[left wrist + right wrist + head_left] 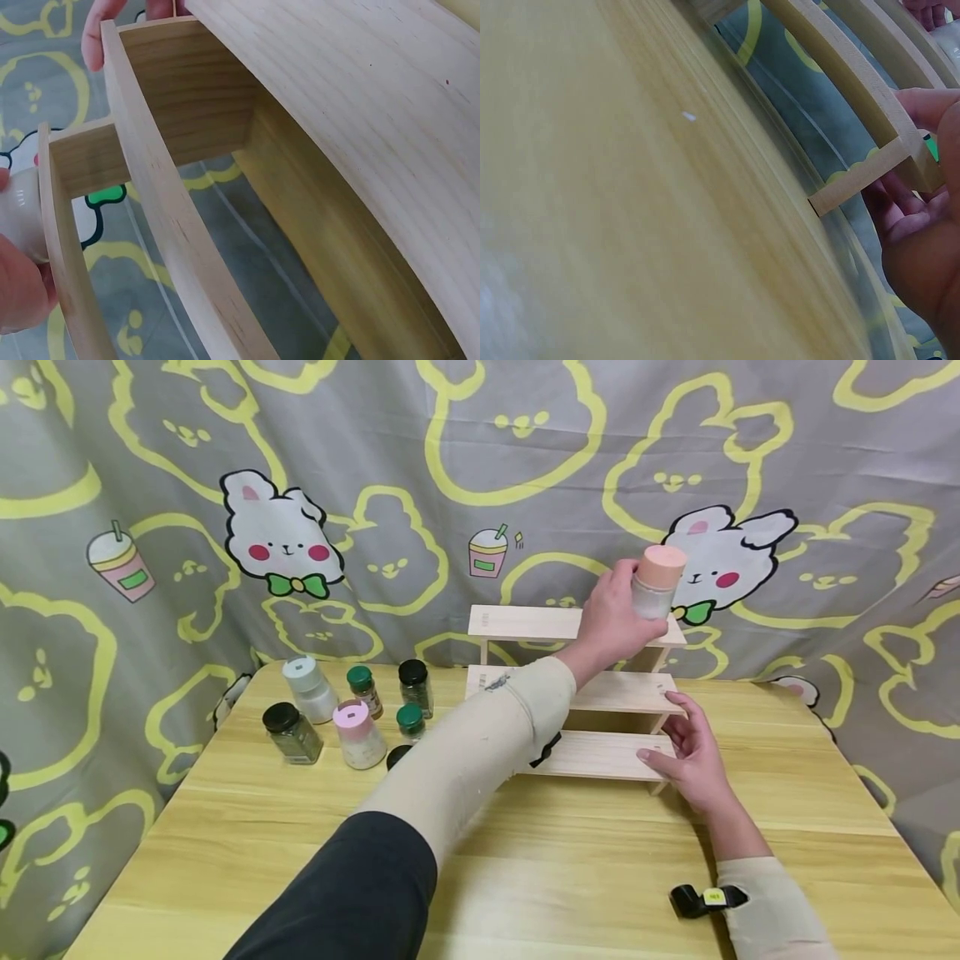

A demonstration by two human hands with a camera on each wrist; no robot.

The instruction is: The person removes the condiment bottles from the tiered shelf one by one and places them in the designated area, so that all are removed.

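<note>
My left hand [611,614] grips a clear jar with a peach cap [662,568], held upright at the right end of the top tier of a wooden three-tier rack [525,622]. Whether the jar's base touches that tier cannot be told. In the left wrist view, part of the jar [24,214] shows beyond the rack's boards. My right hand [697,756] holds the rack's right end, its thumb on the lowest tier and its fingers beside the middle one. The right wrist view shows that thumb [922,107] against a board and fingers underneath.
Left of the rack stand several jars: a black-capped one [292,735], a white-capped one [311,689], a pink-capped one [358,735], and others with green or black caps. My left forearm partly covers the rack and a black lid [397,755]. A patterned curtain [390,435] hangs behind the wooden table [585,860].
</note>
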